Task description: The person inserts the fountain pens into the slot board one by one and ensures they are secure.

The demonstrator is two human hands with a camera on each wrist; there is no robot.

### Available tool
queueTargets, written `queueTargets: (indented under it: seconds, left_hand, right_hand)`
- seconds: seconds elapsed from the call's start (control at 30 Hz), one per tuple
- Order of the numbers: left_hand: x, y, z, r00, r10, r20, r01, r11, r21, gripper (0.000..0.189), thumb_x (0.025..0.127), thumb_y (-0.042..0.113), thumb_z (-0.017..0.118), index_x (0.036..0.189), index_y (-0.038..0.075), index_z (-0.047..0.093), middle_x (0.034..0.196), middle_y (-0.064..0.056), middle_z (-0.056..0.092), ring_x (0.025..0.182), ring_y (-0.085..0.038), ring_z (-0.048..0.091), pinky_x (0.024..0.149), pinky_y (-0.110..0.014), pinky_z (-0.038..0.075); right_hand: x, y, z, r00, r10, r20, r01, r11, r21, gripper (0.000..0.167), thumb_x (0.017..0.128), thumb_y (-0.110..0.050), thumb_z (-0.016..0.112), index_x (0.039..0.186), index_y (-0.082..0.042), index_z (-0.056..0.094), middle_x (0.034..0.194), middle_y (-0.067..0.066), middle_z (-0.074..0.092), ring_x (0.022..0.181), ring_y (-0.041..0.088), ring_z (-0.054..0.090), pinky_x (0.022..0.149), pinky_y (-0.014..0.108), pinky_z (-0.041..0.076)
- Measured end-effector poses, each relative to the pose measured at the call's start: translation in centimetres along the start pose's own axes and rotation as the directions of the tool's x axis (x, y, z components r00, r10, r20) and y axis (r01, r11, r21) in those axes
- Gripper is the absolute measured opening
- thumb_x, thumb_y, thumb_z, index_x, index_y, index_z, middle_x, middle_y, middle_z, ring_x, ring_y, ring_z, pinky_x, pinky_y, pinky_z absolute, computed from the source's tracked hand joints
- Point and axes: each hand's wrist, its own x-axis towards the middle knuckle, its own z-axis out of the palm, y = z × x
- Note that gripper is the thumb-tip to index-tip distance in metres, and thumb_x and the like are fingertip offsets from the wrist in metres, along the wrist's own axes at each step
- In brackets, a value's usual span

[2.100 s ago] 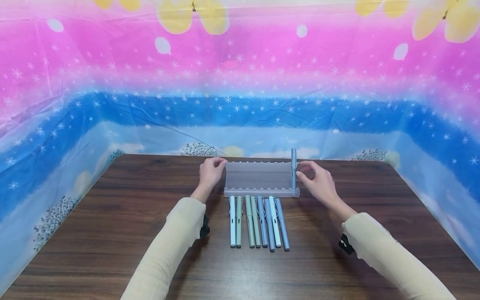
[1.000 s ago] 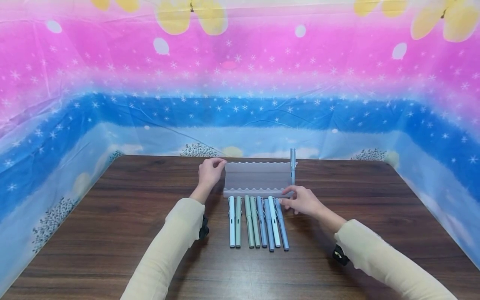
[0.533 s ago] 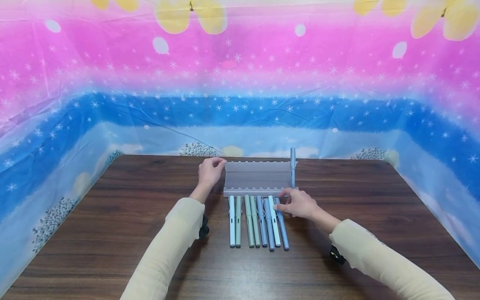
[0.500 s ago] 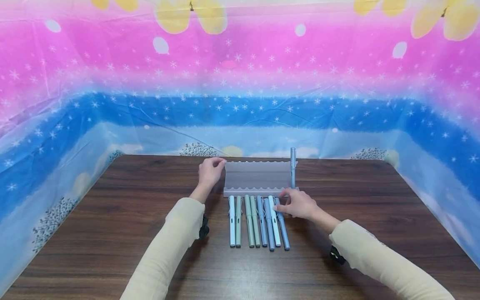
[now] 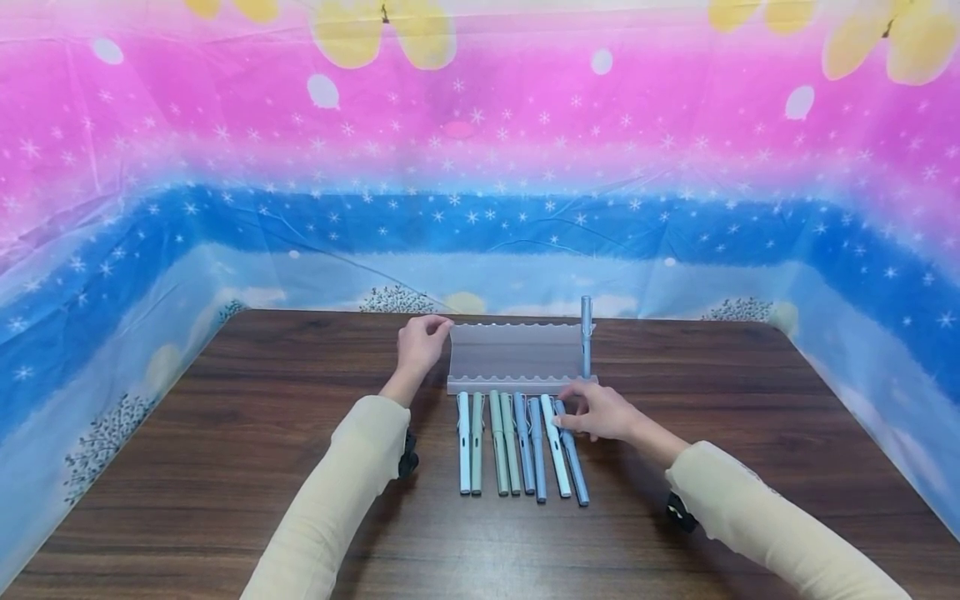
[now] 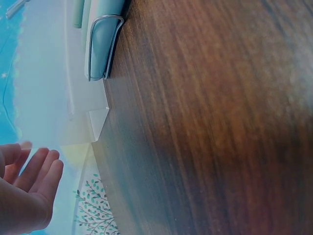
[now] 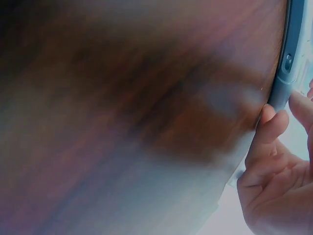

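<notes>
Rack (image 5: 517,354) sits near the desk's (image 5: 600,550) far edge, your left hand (image 5: 420,342) pinching its left end; your right hand (image 5: 602,412) pinches a pen (image 7: 282,93) at the right end of the row of pens (image 5: 525,454), blue or pale I can't tell. Those lie side by side, so lifting one could drag its neighbour askew, and brushing the upright pen (image 5: 586,333) could unseat it.

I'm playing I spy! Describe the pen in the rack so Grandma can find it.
Find the see-through rack on the brown table. A blue pen sits at the rack's right end. It alone is in the rack; the other pens lie on the table.
</notes>
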Motion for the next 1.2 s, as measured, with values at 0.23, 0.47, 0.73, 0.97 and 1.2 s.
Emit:
queueTargets:
  seconds: [0.23,0.47,0.73,0.97,1.2]
  left_hand:
    - [0.1,-0.1,0.0,1.0,0.004,-0.003,-0.004,1.0,0.003,0.024,0.089,0.021,0.053,0.101,0.005,0.065,0.103,-0.009,0.062,0.1,-0.025,0.052,0.085,-0.038,0.038]
    - [0.1,0.0,0.0,1.0,0.007,-0.005,-0.007,1.0,0.002,0.023,0.089,0.021,0.053,0.101,0.005,0.065,0.102,-0.01,0.062,0.1,-0.025,0.052,0.085,-0.038,0.038]
    - [0.0,-0.1,-0.1,1.0,0.004,0.0,-0.004,1.0,0.0,0.024,0.089,0.021,0.052,0.101,0.005,0.065,0.103,-0.01,0.062,0.1,-0.025,0.052,0.085,-0.039,0.038]
    - [0.0,-0.1,-0.1,1.0,0.002,0.001,-0.002,1.0,0.004,0.024,0.089,0.022,0.053,0.101,0.005,0.065,0.104,-0.01,0.062,0.101,-0.025,0.052,0.085,-0.039,0.038]
    - [0.1,-0.1,-0.1,1.0,-0.005,0.002,0.005,1.0,-0.005,0.024,0.089,0.021,0.053,0.101,0.005,0.065,0.104,-0.01,0.062,0.101,-0.025,0.052,0.085,-0.039,0.038]
  right_hand:
    - [0.2,1.2,-0.6,1.0,0.001,0.028,-0.002,0.999,0.033,0.041,0.084,-0.027,0.061,0.116,-0.004,0.05,0.06,0.003,0.054,0.045,0.018,0.05,0.048,0.032,0.042]
    - [0.1,1.5,-1.2,1.0,0.002,0.03,-0.002,1.0,-0.013,0.034,0.082,-0.023,0.063,0.109,-0.004,0.053,0.058,0.003,0.053,0.043,0.016,0.049,0.047,0.03,0.04]
    - [0.3,1.0,-1.0,1.0,0.006,0.024,-0.004,0.995,-0.096,0.022,0.08,-0.017,0.062,0.096,-0.006,0.052,0.055,-0.001,0.049,0.04,0.01,0.041,0.042,0.026,0.036]
    - [0.2,1.1,-1.2,1.0,-0.01,0.029,0.012,0.998,-0.061,0.02,0.08,-0.014,0.059,0.097,-0.004,0.052,0.059,0.001,0.049,0.041,0.012,0.041,0.043,0.028,0.036]
    - [0.2,1.6,-1.9,0.995,-0.085,0.057,0.078,0.991,0.11,0.025,0.085,-0.011,0.055,0.106,-0.001,0.049,0.064,0.007,0.051,0.043,0.014,0.04,0.043,0.029,0.037]
